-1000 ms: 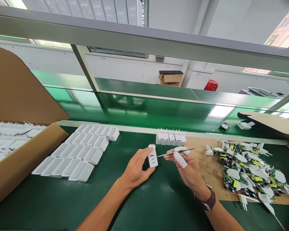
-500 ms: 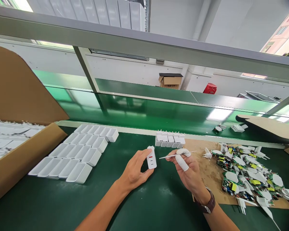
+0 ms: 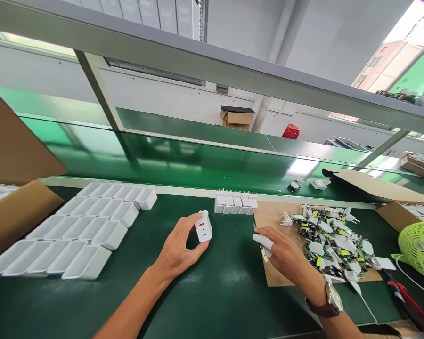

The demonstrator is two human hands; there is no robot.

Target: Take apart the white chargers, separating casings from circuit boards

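Note:
My left hand (image 3: 179,245) grips a white plug charger (image 3: 203,227) by its ends, between thumb and fingers. Its face with a red port and two dark slots is turned up toward me. To the right, my right hand (image 3: 281,252) is palm down at the left edge of the cardboard sheet (image 3: 279,278), white covers on some fingers. A thin tip of the tweezers (image 3: 255,227) shows beyond its fingers; the rest is mostly hidden. Behind the hands stands a row of white chargers (image 3: 236,203) with upright prongs.
Rows of open white housings (image 3: 86,259) lie at left beside a cardboard box (image 3: 21,221). Circuit boards (image 3: 334,242) are heaped on the cardboard at right. A green fan (image 3: 420,247) and red-handled pliers (image 3: 406,294) sit far right. A shelf beam (image 3: 212,59) crosses above.
My right hand has turned palm down and moved right, away from the charger, onto the cardboard's edge. My left hand still holds the charger, now tilted slightly. The view has swung right.

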